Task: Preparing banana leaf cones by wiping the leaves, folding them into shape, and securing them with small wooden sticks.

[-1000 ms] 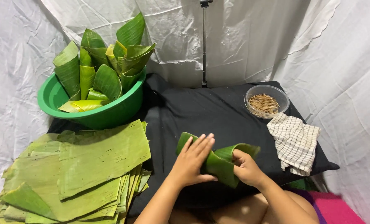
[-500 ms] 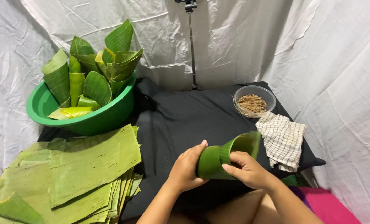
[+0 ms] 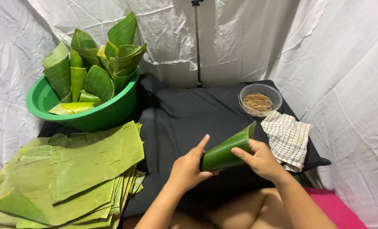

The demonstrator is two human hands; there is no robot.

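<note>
While the rolled banana leaf cone [image 3: 226,152] is pinched between both hands just above the black-draped desk [image 3: 184,114], near its front edge, nothing visible pins the overlap, so I'd judge unrolling the main risk: slack on either side and the leaf springs flat. Second risk is splitting along the leaf's ribs if the grip squeezes too hard, since the cone looks stiff and tightly wound. Left hand [image 3: 188,169] caps the narrow end, palm against the tip, index finger raised along the roll, the rest curled in, gripping. Right hand [image 3: 261,160] wraps the wide end from the right, index finger laid over the top, thumb hidden underneath, closed on the leaf. Both forearms come in low from the bottom edge, wrists roughly level, cone tilted up toward the right. Checked cloth [image 3: 288,138] lies just right of the right hand; clear bowl of thin sticks [image 3: 259,101] sits beyond it, well apart from the cone. Stack of flat leaf sheets [image 3: 70,174] lies left; green basin of finished cones [image 3: 87,112] stands behind that.
</note>
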